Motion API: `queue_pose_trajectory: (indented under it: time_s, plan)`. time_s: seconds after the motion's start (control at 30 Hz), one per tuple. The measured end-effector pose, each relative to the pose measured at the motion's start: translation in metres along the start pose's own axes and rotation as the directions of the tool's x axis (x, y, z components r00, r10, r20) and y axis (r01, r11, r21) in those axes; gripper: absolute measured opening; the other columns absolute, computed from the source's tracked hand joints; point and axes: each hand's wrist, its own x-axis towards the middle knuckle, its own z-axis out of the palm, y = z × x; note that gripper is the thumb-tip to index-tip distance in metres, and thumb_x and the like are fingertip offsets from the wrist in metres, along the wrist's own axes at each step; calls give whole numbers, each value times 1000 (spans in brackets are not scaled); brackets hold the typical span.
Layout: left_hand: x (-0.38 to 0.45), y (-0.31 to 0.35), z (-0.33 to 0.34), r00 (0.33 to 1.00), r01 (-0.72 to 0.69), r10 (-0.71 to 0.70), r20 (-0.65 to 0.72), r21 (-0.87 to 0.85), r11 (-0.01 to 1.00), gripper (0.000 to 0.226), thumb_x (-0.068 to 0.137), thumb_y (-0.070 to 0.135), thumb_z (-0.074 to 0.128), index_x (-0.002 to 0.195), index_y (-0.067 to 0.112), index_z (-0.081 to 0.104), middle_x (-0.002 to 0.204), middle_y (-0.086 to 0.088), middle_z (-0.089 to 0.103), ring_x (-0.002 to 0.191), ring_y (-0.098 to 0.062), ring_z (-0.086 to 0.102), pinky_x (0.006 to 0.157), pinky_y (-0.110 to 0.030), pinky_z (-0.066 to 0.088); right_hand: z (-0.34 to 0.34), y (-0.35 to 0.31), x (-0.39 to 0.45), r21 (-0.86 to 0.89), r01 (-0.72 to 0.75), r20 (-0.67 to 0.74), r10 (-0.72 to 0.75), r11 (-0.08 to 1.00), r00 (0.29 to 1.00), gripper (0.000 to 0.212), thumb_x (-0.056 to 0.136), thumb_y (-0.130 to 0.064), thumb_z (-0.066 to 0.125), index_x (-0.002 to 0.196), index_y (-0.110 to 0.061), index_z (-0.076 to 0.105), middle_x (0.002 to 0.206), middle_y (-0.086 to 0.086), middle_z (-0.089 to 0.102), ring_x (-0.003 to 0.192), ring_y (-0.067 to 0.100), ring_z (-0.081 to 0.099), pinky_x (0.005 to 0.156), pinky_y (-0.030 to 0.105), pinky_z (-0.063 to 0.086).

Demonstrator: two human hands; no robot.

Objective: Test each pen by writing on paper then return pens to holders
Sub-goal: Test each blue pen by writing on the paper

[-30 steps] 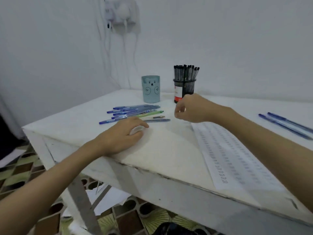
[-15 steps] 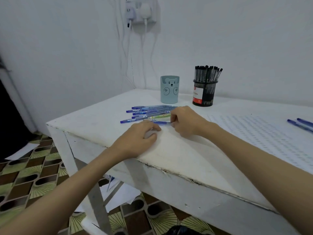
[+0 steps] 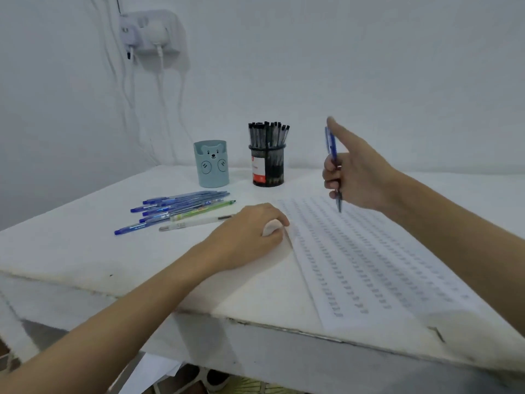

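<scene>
A white surface [image 3: 85, 251] stands in the corner of a white-walled room, with a wall socket [image 3: 153, 32] and hanging cables above its far left side.

The pen [image 3: 333, 163] in use is blue and held nearly upright above the paper [image 3: 369, 260], its tip pointing down and slightly toward the viewer, clear of the sheet. The right hand [image 3: 358, 172] has its grip curled around the barrel, thumb raised beside the top end as if on the clicker. The tip hangs over the far part of the sheet, so the coming move looks like a short drop straight down to write.

The paper lies to the right, printed with rows of small marks, its long axis running from the far middle toward the near right edge. The left hand [image 3: 250, 234] rests on the surface at the sheet's left edge, fingers curled loosely around something small and white; what it is cannot be told.

Left of that hand lies a loose row of pens [image 3: 176, 211], mostly blue, one green, one white, all pointing roughly left to right. Behind them stand a pale blue bear holder [image 3: 211, 166], which looks empty, and a black mesh holder [image 3: 268, 166] full of black pens. The right hand is the nearer to both.
</scene>
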Motion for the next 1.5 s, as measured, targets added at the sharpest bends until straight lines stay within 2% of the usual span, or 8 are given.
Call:
queue_pose_trajectory:
  time_s: [0.17, 0.3, 0.43, 0.63, 0.9, 1.07, 1.23, 1.5]
  plan:
    - [49, 40, 33, 990, -76, 76, 118, -4, 997, 27, 94, 28, 46, 118, 25, 59, 125, 12, 52, 110, -6, 49, 94, -29, 43, -49, 1, -15, 406, 26, -112, 21, 913, 993, 69, 67, -81, 48, 52, -18, 23, 55, -2, 16, 56, 16, 13, 58, 28, 18]
    - [82, 52, 51, 985, -88, 85, 153, 10, 996, 29, 95, 27, 45, 122, 24, 56, 131, 9, 48, 116, -9, 47, 96, -26, 39, -77, 7, -15, 502, 80, -169, 7, 861, 986, 56, 72, -66, 42, 53, -19, 18, 56, -1, 11, 60, 18, 7, 58, 30, 16]
    - [97, 48, 67, 983, -86, 92, 160, -46, 995, 29, 96, 28, 44, 124, 24, 54, 131, 8, 47, 118, -9, 45, 95, -21, 33, -89, 16, -14, 512, 99, -192, 1, 853, 981, 66, 70, -79, 47, 56, -15, 34, 56, -1, 16, 57, 17, 13, 57, 28, 23]
    - [88, 24, 51, 993, -66, 84, 87, -192, 979, 32, 96, 33, 48, 127, 29, 53, 131, 18, 47, 120, 2, 40, 94, -15, 28, -86, 37, -5, 395, 131, -193, -57, 909, 980, 35, 93, -23, 43, 88, 4, 65, 52, 7, 53, 48, 15, 42, 58, 24, 40]
    - [79, -22, 29, 997, -52, 64, 51, -216, 975, 30, 93, 40, 48, 121, 36, 58, 132, 23, 50, 122, 5, 42, 91, -5, 28, -83, 46, 4, 252, 77, -230, -17, 965, 973, 62, 97, -35, 28, 71, 4, 69, 54, 14, 54, 46, 20, 44, 51, 27, 34]
    - [84, -29, 33, 992, -58, 79, 102, -203, 977, 27, 93, 45, 49, 116, 37, 59, 127, 21, 54, 119, 5, 46, 88, -2, 30, -87, 55, 4, -112, 108, -339, -140, 988, 930, 27, 91, -22, 56, 73, -5, 68, 65, 9, 64, 51, 19, 54, 59, 26, 41]
    - [83, -27, 35, 993, -91, 101, 67, -137, 986, 26, 95, 32, 49, 117, 28, 62, 122, 17, 57, 112, 3, 48, 85, 2, 28, -90, 56, 3, -155, 106, -390, -160, 982, 907, 17, 86, -14, 59, 72, -7, 66, 62, 5, 61, 49, 16, 51, 54, 23, 39]
    - [83, -24, 39, 984, -140, 150, 94, -108, 984, 36, 84, 54, 40, 111, 39, 59, 119, 22, 57, 111, 7, 49, 88, -8, 32, -95, 60, -1, -379, 86, -383, -241, 921, 892, 44, 94, -27, 49, 60, -2, 63, 44, 7, 52, 33, 18, 42, 37, 19, 30]
